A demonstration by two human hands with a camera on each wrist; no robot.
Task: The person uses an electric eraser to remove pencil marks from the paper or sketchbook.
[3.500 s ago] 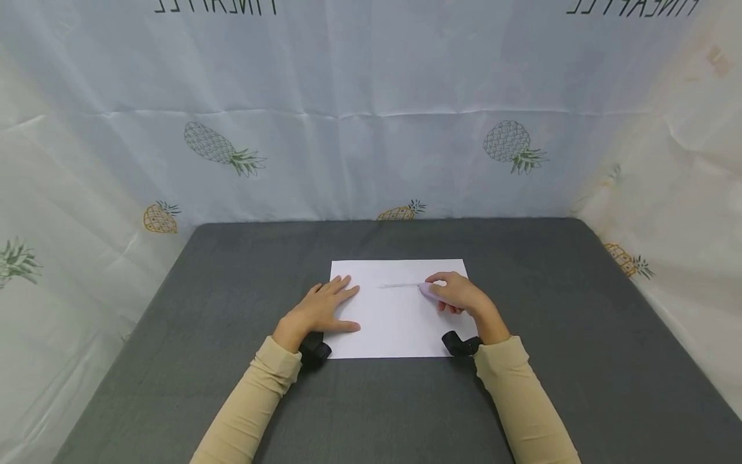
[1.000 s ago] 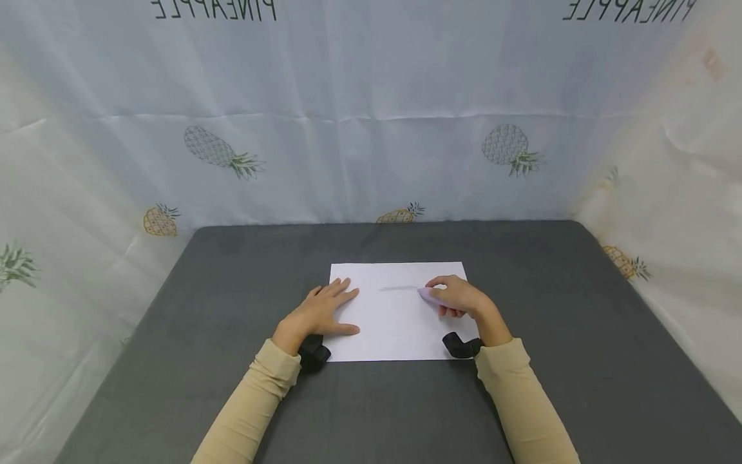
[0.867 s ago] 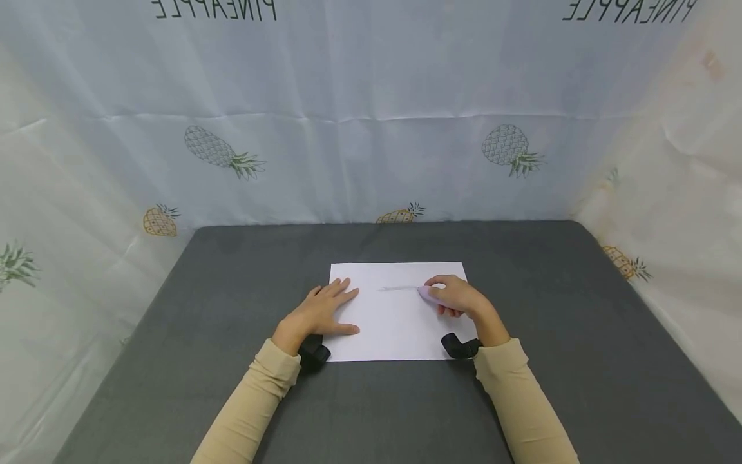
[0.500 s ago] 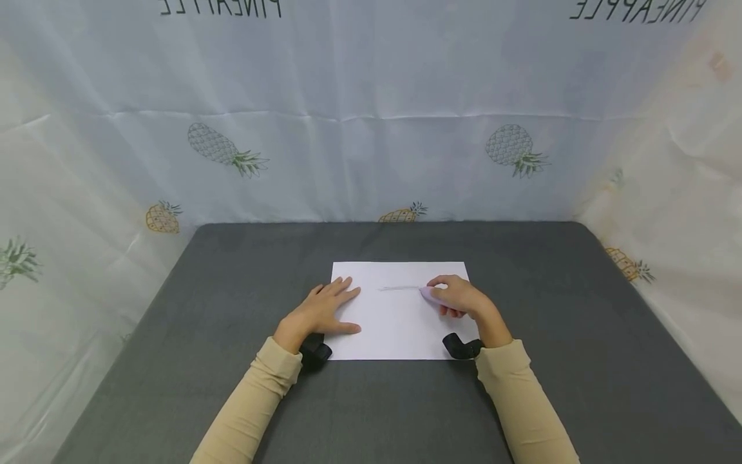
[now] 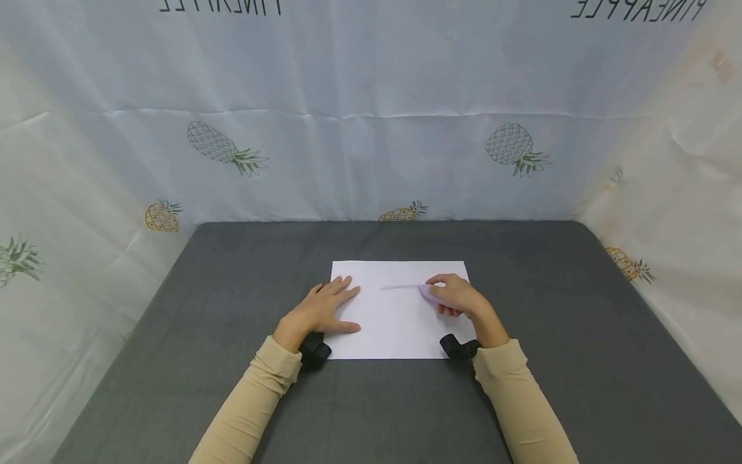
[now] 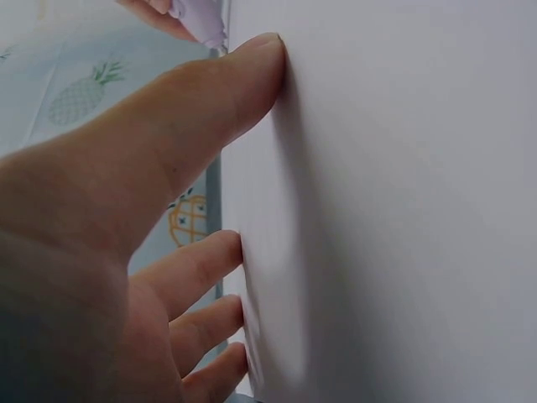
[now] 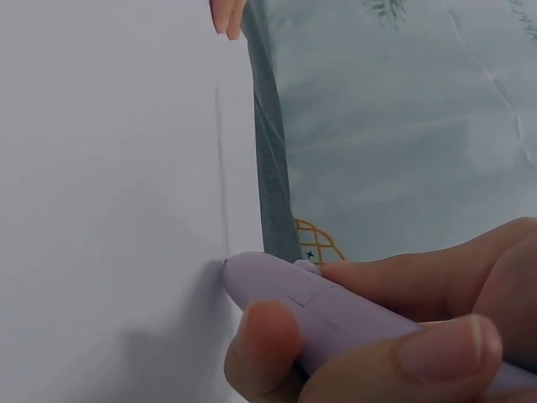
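A white sheet of paper (image 5: 382,335) lies on the dark grey table, a faint thin line (image 5: 397,287) running across its upper half. My left hand (image 5: 321,309) rests on the sheet's left side with fingers spread. In the left wrist view its thumb (image 6: 243,80) and other fingers touch the paper. On the sheet's right side my right hand (image 5: 458,293) grips a thick lavender pen-shaped tool (image 7: 319,302) with a narrow tip and a small raised knob. The tip meets the paper at the line's right end. Part of the tool's body is hidden by the fingers.
The grey table (image 5: 371,412) extends around the sheet on every side. A pale curtain (image 5: 371,167) printed with pineapples hangs behind it and along both sides. Black wrist cameras (image 5: 458,348) sit low at both wrists, close over the paper's lower corners.
My right wrist shifts very slightly left, the lavender tool still in its grip. My left hand and the sheet stay where they were, and the line looks about the same length.
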